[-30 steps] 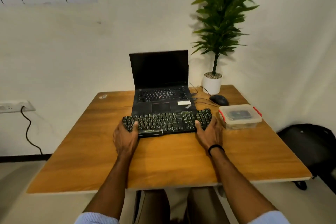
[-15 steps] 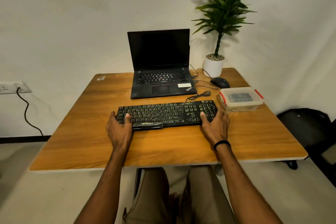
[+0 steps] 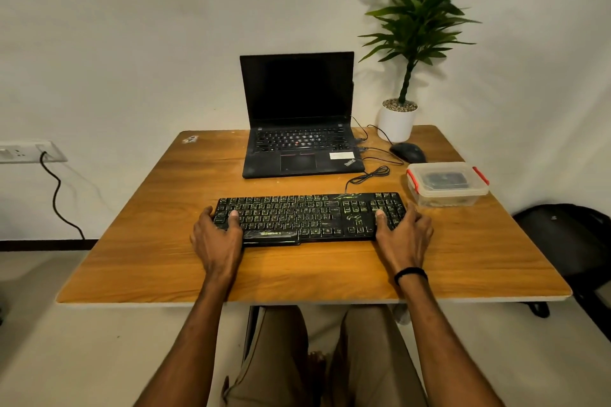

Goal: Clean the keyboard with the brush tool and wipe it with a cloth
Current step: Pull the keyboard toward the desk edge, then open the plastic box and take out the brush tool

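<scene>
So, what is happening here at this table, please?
A person sits at the table and holds the keyboard by both ends: the left hand grips its left end, the right hand its right end, thumbs on the keys. It lies flat before the open laptop. Neither hand holds a tool; a closed plastic box stands to its right.

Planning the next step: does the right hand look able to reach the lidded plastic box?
Probably yes: the box sits just beyond the right hand, only bare table between, though that hand grips the keyboard.
</scene>
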{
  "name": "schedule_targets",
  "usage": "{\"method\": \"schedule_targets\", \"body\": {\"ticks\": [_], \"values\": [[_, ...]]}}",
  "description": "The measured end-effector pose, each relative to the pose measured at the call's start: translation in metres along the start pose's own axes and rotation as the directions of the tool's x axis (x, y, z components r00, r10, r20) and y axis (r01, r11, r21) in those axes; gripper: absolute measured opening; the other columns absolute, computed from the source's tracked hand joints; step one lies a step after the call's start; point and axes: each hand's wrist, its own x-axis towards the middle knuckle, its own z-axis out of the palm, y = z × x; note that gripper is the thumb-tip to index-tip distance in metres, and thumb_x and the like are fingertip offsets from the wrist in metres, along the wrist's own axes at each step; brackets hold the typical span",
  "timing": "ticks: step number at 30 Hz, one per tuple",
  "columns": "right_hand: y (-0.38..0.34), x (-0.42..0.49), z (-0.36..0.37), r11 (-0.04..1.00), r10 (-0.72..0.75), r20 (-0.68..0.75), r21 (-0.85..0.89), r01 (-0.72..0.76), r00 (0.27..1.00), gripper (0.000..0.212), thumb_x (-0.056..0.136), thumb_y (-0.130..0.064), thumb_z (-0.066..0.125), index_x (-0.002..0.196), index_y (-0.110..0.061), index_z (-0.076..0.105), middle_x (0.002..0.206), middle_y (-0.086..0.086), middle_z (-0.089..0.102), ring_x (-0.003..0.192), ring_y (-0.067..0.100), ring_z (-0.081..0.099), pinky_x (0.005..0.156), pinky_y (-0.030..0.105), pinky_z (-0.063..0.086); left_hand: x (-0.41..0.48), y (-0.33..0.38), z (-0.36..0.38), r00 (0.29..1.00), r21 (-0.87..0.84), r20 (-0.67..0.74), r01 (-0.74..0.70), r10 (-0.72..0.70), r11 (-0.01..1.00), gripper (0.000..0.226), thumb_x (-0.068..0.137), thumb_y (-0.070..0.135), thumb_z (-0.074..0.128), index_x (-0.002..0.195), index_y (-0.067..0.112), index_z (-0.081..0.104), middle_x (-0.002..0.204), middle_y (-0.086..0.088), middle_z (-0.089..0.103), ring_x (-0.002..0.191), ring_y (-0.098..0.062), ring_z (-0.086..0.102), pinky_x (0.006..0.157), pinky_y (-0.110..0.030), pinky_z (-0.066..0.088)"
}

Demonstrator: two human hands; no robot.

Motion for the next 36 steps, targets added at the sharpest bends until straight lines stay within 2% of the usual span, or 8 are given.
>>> {"method": "schedule_targets", "body": {"ticks": [11,15,17,21,26,29,33,36], "values": [[-0.002,0.001,-0.002,0.993,0.052,-0.03,0.108,-0.049,0.998,0.066,0.09,-0.043,0.063,0.141,-0.008,0.042,0.136,0.021,0.042,0.128,0.032,0.037,0.107,0.045,0.035,-0.004,0.003,0.002,0.994,0.052,-0.105,0.011,-0.006,0.999,0.068,0.097,0.048,0.062,0.149,0.009,0.042,0.147,-0.019,0.049,0.141,-0.036,0.036,0.116,-0.055,0.029],[0.005,0.014,-0.01,0.965,0.109,-0.087,0.25,-0.084,0.99,0.049,0.091,-0.036,0.064,0.13,-0.009,0.053,0.128,0.017,0.053,0.124,0.029,0.044,0.104,0.044,0.04,-0.025,0.026,0.011,0.946,-0.02,-0.289,-0.16,0.147,0.987,0.047,0.097,0.036,0.059,0.138,0.014,0.051,0.138,-0.017,0.053,0.133,-0.033,0.041,0.112,-0.053,0.034],[0.009,0.03,-0.021,0.938,0.162,-0.133,0.328,-0.111,0.978,0.038,0.091,-0.028,0.063,0.124,-0.01,0.058,0.122,0.014,0.059,0.117,0.026,0.049,0.098,0.039,0.042,-0.042,0.048,0.027,0.931,-0.114,-0.283,-0.273,0.232,0.955,0.035,0.098,0.026,0.06,0.131,0.015,0.056,0.131,-0.015,0.054,0.124,-0.027,0.046,0.103,-0.045,0.041],[0.019,0.08,-0.056,0.919,0.208,-0.243,0.381,-0.103,0.947,0.026,0.091,-0.017,0.06,0.116,-0.009,0.064,0.116,0.01,0.065,0.113,0.025,0.056,0.093,0.032,0.043,-0.07,0.114,0.075,0.959,-0.276,-0.022,-0.278,0.284,0.92,0.026,0.1,0.012,0.061,0.126,0.012,0.058,0.119,-0.005,0.056,0.09,-0.002,0.054,0.076,-0.013,0.048],[0.041,0.154,-0.084,0.962,0.219,-0.307,0.228,-0.151,0.926,0.038,0.091,-0.027,0.06,0.117,0.0,0.066,0.114,0.021,0.067,0.108,0.037,0.059,0.091,0.039,0.047,-0.09,0.191,0.16,0.856,-0.217,0.455,-0.16,0.244,0.963,0.022,0.101,0.014,0.059,0.123,0.013,0.063,0.108,0.002,0.068,0.078,-0.003,0.063,0.062,-0.014,0.051],[0.057,0.183,-0.091,0.95,0.284,-0.178,0.183,-0.251,0.942,0.038,0.092,-0.031,0.061,0.104,0.003,0.072,0.108,0.023,0.07,0.101,0.04,0.063,0.084,0.035,0.048,-0.099,0.218,0.202,0.808,-0.151,0.553,-0.141,0.202,0.978,0.013,0.1,0.022,0.064,0.107,0.014,0.071,0.093,0.007,0.07,0.071,-0.004,0.061,0.057,-0.013,0.046],[0.07,0.194,-0.094,0.957,0.254,-0.072,0.165,-0.24,0.965,0.031,0.093,-0.025,0.061,0.091,0.003,0.075,0.097,0.021,0.073,0.084,0.034,0.062,0.074,0.031,0.046,-0.103,0.236,0.236,0.806,-0.109,0.584,-0.038,0.095,0.993,0.031,0.096,0.031,0.07,0.072,0.011,0.072,0.065,-0.003,0.069,0.061,-0.022,0.066,0.067,-0.037,0.061],[0.076,0.201,-0.093,0.965,0.225,-0.057,0.154,-0.214,0.973,0.03,0.093,-0.023,0.061,0.087,0.003,0.075,0.091,0.021,0.073,0.082,0.035,0.062,0.074,0.033,0.048,-0.1,0.239,0.244,0.817,-0.088,0.576,0.019,0.035,0.996,0.032,0.094,0.031,0.072,0.073,0.007,0.072,0.066,-0.009,0.071,0.056,-0.018,0.06,0.068,-0.038,0.06]]}}
